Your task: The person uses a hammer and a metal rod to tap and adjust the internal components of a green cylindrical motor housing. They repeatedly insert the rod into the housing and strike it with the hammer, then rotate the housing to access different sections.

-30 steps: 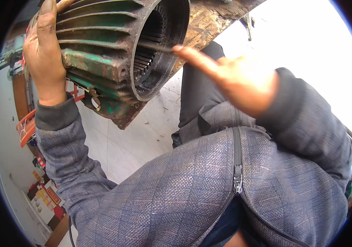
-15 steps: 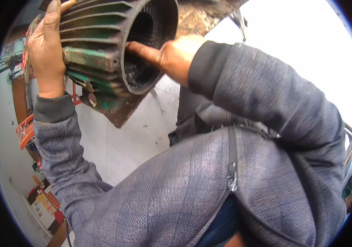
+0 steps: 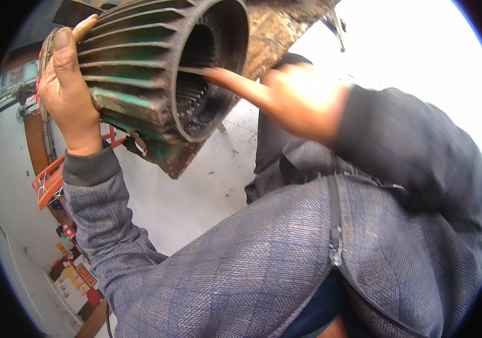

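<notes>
A worn green finned motor housing (image 3: 131,65) lies tilted at the upper left, its round open end facing right. Inside the bore the slotted stator core (image 3: 196,93) shows dark. My left hand (image 3: 72,93) is closed around the far left end of the housing, thumb along the fins. At the mouth of the bore, my right hand (image 3: 300,98) stretches its index finger inward, with the other fingers curled and blurred. A thin pale strip (image 3: 191,70) sticks out from that fingertip into the bore, apparently pinched there; the thumb is hidden.
Behind the housing is a worn, stained wooden bench top (image 3: 280,31), its edge running to the upper right. An orange-red stand or chair (image 3: 52,183) is at the left. Small debris dots the pale floor (image 3: 196,197).
My right hand has drawn back to the right, out of the bore, bringing the thin pale strip into sight. My left hand keeps its hold; the whole view has shifted slightly.
</notes>
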Available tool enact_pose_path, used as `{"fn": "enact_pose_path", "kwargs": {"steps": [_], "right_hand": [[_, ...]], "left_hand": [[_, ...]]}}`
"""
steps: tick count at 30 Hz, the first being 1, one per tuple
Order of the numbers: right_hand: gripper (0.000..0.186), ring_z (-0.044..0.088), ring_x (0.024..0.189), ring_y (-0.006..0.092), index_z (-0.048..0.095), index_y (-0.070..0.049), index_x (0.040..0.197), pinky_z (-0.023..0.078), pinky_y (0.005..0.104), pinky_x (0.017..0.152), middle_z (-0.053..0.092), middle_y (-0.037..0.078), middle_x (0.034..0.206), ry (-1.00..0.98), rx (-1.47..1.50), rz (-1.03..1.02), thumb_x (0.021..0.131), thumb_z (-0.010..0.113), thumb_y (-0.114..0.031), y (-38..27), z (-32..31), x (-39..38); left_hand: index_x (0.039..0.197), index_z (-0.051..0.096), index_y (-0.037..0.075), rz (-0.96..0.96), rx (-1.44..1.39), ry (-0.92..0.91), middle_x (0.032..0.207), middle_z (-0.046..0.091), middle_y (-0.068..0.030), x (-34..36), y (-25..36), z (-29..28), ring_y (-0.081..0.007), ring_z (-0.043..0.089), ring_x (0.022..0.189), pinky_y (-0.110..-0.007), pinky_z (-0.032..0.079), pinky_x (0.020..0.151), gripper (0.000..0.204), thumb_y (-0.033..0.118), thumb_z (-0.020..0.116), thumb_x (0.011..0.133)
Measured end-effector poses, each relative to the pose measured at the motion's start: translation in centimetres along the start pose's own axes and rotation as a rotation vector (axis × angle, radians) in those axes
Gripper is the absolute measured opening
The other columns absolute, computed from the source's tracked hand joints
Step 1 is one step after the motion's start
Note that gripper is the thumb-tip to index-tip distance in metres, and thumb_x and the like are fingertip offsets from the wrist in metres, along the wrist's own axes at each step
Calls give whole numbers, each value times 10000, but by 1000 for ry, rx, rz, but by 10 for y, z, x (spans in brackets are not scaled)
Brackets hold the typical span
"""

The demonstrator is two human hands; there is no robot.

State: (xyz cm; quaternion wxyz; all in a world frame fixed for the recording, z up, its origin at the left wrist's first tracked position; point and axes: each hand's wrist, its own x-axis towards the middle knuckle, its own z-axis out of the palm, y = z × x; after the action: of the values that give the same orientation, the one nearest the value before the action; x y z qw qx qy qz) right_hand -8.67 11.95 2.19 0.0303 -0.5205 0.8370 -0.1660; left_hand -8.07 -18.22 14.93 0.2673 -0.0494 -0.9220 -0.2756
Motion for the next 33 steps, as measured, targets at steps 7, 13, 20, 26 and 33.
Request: {"fn": "enact_pose_path", "kwargs": {"steps": [7, 13, 20, 26, 33], "right_hand": [[834, 586, 437, 152, 205, -261, 1718, 542, 354, 423, 591, 65, 568, -81, -169, 39, 986, 516, -10, -11, -14, -3], [836, 656, 494, 267, 229, -427, 1689, 558, 431, 463, 644, 118, 641, -14, 47, 138, 997, 602, -144, -24, 6, 47], [825, 581, 422, 168, 277, -299, 1704, 525, 365, 426, 564, 60, 557, -19, -34, 44, 975, 593, -79, -10, 2, 4], [882, 683, 519, 216, 219, -362, 1707, 596, 404, 505, 663, 111, 660, -135, -151, 137, 977, 583, -27, -27, -9, 35], [842, 752, 625, 245, 217, -411, 1692, 626, 403, 535, 705, 150, 761, -99, -3, 134, 1008, 607, -114, -30, -4, 55]], "left_hand": [[1192, 781, -41, 62, -84, -5, 1192, 774, -99, -9, -4, 1, -168, 676, 1120, -316, 482, 1063, 562, 381, 412, 1150], [1211, 771, -46, 25, -14, -8, 1196, 772, -113, -13, -2, -2, -190, 682, 1125, -325, 483, 1071, 561, 403, 440, 1145], [1195, 769, -59, 54, 5, 26, 1189, 773, -119, -12, 3, 1, -188, 686, 1115, -321, 484, 1064, 573, 430, 478, 1133], [1194, 772, -51, 53, -35, 30, 1186, 773, -113, -14, -2, -1, -178, 684, 1112, -316, 488, 1057, 575, 439, 478, 1135], [1255, 742, -50, 20, 131, -36, 1291, 738, -135, -17, -5, -7, -198, 655, 1198, -332, 453, 1123, 674, 482, 340, 1160]]}}
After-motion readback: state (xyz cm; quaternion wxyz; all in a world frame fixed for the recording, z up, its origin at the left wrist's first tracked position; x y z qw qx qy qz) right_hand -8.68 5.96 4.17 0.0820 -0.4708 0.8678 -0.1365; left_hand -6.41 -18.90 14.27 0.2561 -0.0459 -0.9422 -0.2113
